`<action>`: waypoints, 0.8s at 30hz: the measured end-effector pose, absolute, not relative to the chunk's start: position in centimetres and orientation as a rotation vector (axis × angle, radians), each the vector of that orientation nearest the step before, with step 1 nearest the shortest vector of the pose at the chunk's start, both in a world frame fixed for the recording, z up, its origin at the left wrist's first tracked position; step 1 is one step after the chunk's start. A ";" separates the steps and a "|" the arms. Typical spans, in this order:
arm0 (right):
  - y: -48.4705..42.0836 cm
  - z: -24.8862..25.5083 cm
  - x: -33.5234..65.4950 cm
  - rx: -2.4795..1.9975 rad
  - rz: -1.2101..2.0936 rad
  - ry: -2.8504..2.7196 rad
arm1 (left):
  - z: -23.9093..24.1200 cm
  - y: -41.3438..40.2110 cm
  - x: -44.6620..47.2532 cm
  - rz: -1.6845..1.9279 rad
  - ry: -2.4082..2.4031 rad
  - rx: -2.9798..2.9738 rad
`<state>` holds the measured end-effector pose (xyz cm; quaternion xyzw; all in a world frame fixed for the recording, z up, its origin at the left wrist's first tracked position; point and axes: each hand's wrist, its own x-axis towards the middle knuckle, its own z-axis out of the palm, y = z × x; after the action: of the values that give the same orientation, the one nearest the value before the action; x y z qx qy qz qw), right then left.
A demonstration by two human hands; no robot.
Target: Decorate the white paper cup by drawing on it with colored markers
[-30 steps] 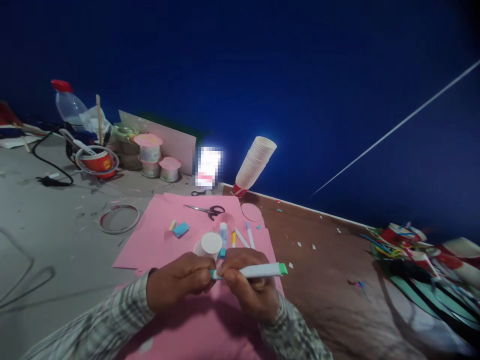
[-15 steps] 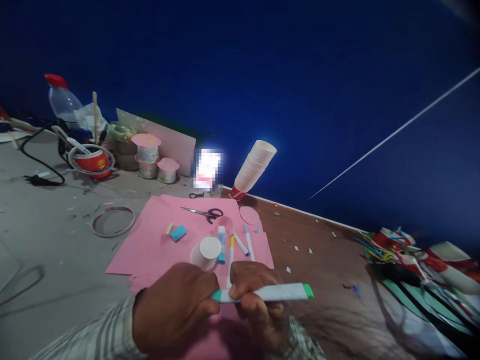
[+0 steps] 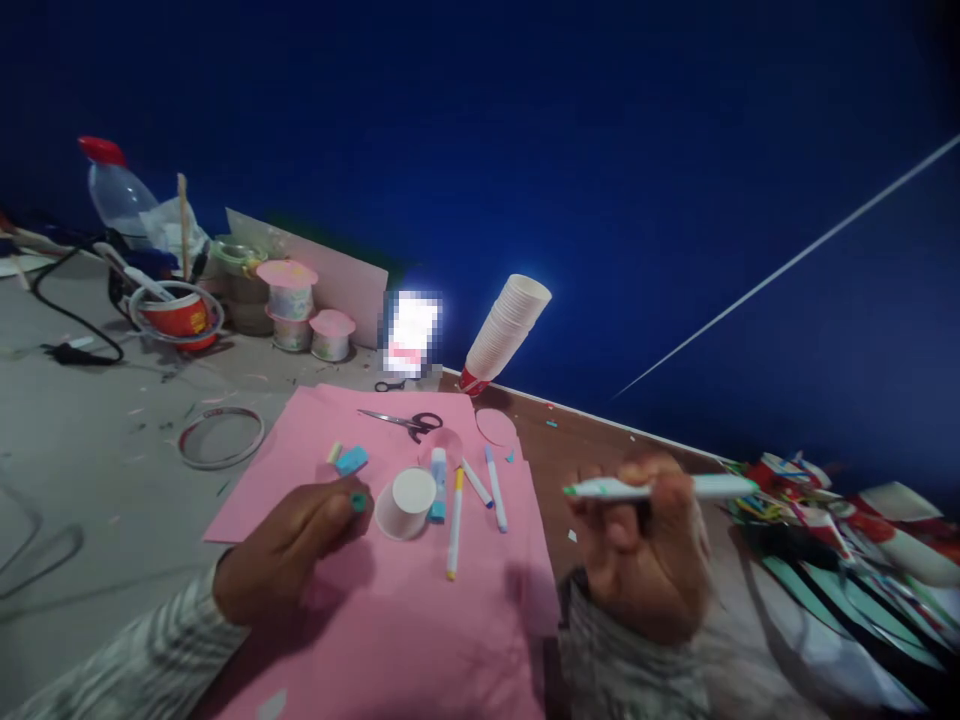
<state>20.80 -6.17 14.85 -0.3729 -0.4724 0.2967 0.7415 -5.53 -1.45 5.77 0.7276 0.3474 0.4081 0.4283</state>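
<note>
My left hand (image 3: 289, 548) is closed around a green marker cap (image 3: 358, 501), over the left side of the pink paper (image 3: 405, 640). Held in my right hand (image 3: 649, 560) is a white marker (image 3: 712, 487) with its green tip bare and pointing left, right of the paper. A white paper cup (image 3: 409, 502) stands on the sheet just right of my left hand. Beside it lie a glue stick (image 3: 439, 485), a yellow-ended marker (image 3: 454, 535) and two more markers, one of them purple-ended (image 3: 496, 490). Black-handled scissors (image 3: 409, 424) and a blue eraser-like block (image 3: 352, 460) rest farther back.
A tilted stack of paper cups (image 3: 506, 325) leans by the blue wall. A lit, blurred screen (image 3: 411, 332) stands left of it. Small decorated cups (image 3: 291, 300), a tape roll (image 3: 221, 437) and a red cup of tools (image 3: 176, 318) sit left. Craft scraps (image 3: 885, 530) pile up right.
My hands have moved apart, the left one leftward with the green cap, the right one rightward and up with the marker. The cap has come off, baring the tip.
</note>
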 end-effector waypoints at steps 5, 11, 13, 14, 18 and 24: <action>-3.8 10.2 18.9 -0.856 0.795 -0.959 | 3.8 0.0 -4.7 1.151 0.983 1.647; -2.6 5.3 18.3 -1.079 0.796 -1.453 | 1.5 0.7 -4.1 1.032 1.144 1.910; -2.5 4.3 18.2 -1.094 0.760 -1.657 | 1.1 0.4 -3.8 0.959 1.180 1.993; -2.5 4.0 18.2 -1.097 0.727 -1.755 | 0.9 0.3 -3.6 0.931 1.201 2.024; -2.6 2.8 17.8 -1.113 0.563 -2.014 | 0.0 0.0 -3.1 0.863 1.199 2.083; -2.5 2.2 17.1 -1.179 0.649 -1.800 | 0.6 -0.2 -2.1 0.880 1.072 2.041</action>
<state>17.11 -2.46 2.24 -0.4731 -0.7221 0.2605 0.4323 -2.13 -0.22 0.58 0.7806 0.4100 0.3364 0.3308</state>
